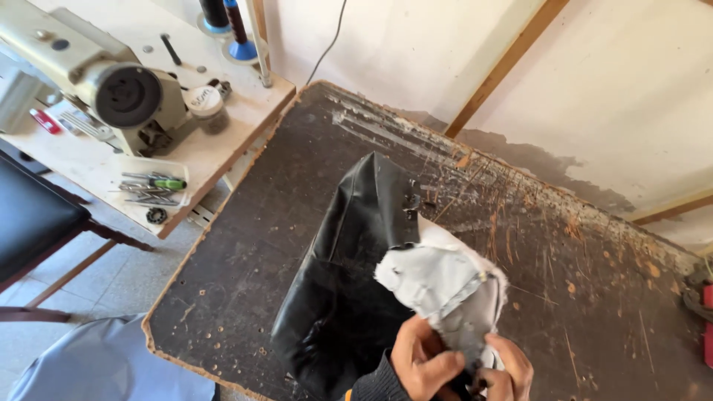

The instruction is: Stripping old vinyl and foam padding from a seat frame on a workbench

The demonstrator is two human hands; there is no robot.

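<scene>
Both hands pinch the turned-out white lining (pixel 445 286) of a black leather piece (pixel 349 275) at about six o'clock on the worn dark table (pixel 245 245): the left hand (pixel 425 362) has its fingers closed on the lining's lower edge, and the right hand (pixel 507 367) is clamped on it just beside, at four o'clock from the left. The grip is small and bunched, so I judge a hard tug could tear the lining or pull it free. The leather's weight lies toward nine o'clock near the table's chipped edge (pixel 160 338), and it could slide off if dragged that way.

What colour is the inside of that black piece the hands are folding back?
Pale grey-white lining, against the glossy black outer side; seen from the head view.
</scene>
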